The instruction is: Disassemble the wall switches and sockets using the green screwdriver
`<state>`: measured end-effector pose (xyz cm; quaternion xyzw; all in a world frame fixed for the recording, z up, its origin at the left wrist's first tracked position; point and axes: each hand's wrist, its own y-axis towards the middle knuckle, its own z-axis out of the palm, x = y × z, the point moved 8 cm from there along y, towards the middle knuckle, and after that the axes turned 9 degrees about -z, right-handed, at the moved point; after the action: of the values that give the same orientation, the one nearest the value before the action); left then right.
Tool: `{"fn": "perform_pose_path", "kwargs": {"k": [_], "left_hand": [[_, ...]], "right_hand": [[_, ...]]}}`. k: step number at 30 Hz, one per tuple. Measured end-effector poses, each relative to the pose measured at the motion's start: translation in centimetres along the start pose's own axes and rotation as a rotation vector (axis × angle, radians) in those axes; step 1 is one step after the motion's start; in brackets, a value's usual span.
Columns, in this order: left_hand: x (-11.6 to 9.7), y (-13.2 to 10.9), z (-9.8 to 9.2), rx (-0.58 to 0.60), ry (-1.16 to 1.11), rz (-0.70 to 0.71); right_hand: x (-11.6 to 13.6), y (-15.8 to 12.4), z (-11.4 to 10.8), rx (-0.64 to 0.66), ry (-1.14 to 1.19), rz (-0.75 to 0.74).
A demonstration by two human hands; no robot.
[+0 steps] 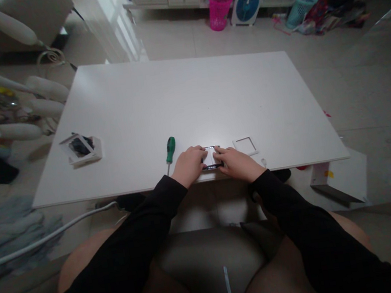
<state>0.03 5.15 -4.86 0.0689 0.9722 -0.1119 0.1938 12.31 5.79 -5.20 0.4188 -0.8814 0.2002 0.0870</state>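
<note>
A small square white panel with black edges, looking like a wall switch [211, 156], lies at the near edge of the white table. My left hand [191, 163] grips its left side, fingers curled over the edge. From the other side, my right hand [237, 160] holds its right edge, with fingertips on the white face. To the left of my left hand lies a screwdriver [171, 149] with a green handle, its shaft pointing toward me. A thin white square frame [245, 146] rests just beyond my right hand, and a small pale piece [264, 162] sits near my right wrist.
An open white box [87, 151] with dark contents stands on the table's left side. The table [187, 93] ends just in front of my lap. Below its right corner is a white open carton [348, 174]. A white cable [54, 238] runs at the lower left.
</note>
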Motion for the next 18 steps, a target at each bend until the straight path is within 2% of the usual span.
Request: {"fn": "perform_pose_path", "kwargs": {"k": [18], "left_hand": [[-0.06,0.02,-0.04,0.004,0.012,-0.004]], "right_hand": [[0.09,0.0,-0.03,0.011,0.002,-0.007]]}}
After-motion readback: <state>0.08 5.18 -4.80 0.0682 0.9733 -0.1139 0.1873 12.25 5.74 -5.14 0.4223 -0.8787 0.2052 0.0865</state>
